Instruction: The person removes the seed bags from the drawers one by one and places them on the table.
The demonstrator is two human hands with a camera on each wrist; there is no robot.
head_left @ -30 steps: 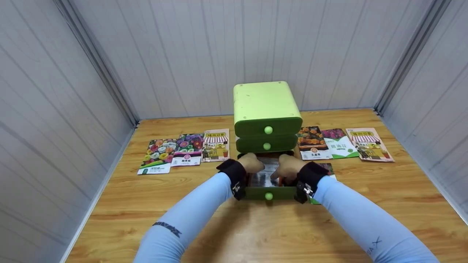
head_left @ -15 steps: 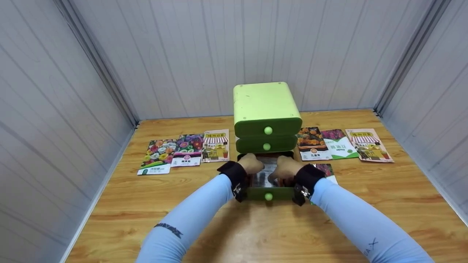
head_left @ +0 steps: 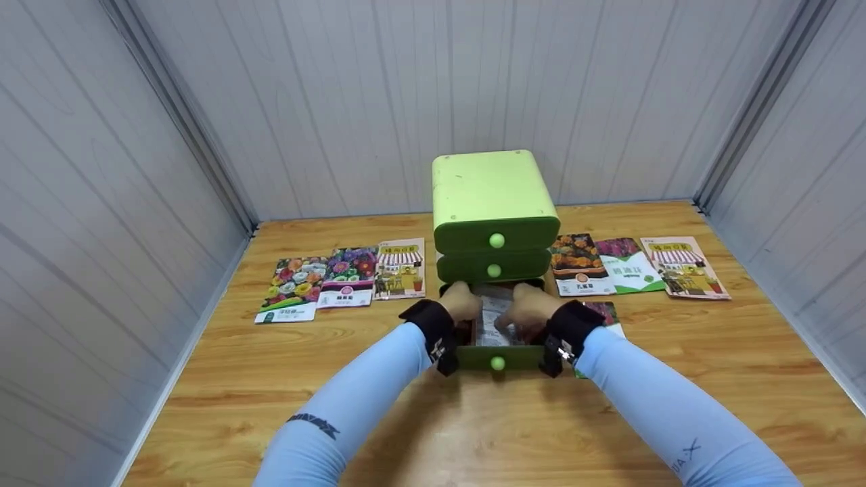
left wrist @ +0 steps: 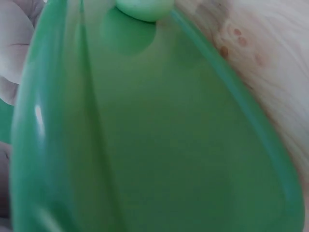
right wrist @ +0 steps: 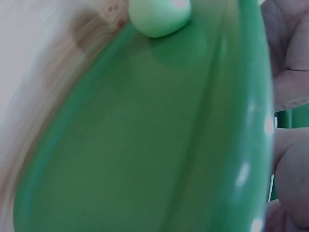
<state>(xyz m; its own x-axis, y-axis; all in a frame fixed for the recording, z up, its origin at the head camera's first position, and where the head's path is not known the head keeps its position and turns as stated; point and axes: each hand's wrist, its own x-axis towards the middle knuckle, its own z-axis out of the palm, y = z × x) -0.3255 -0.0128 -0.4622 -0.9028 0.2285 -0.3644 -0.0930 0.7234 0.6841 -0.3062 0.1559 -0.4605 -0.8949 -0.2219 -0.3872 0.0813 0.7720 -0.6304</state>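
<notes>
In the head view, the bottom drawer (head_left: 467,358) of a small green drawer unit (head_left: 490,186) is pulled out. Inside it lies a silvery seed packet (head_left: 492,331), printed side hard to read. My left hand (head_left: 461,302) reaches in at the packet's left edge, fingers mostly hidden. From the right, my right hand (head_left: 531,308) reaches in too, a digit resting on the packet; its grip is hidden. The drawer front (left wrist: 159,121) fills most of the left wrist view, with the left fingers (left wrist: 14,43) behind it. Right fingers (right wrist: 292,87) show behind the front in the right wrist view.
Left of the unit lie flower packets (head_left: 291,287) and a pink shop-front packet (head_left: 400,267). To its right are a marigold packet (head_left: 580,264), a purple-flower packet (head_left: 629,264) and another pink packet (head_left: 685,266). One packet (head_left: 604,316) is partly under my right arm.
The silvery packet in the drawer has shifted slightly to the right and its surface looks lighter. Both hands stay in the drawer, moving only a little. The other packets stay put.
</notes>
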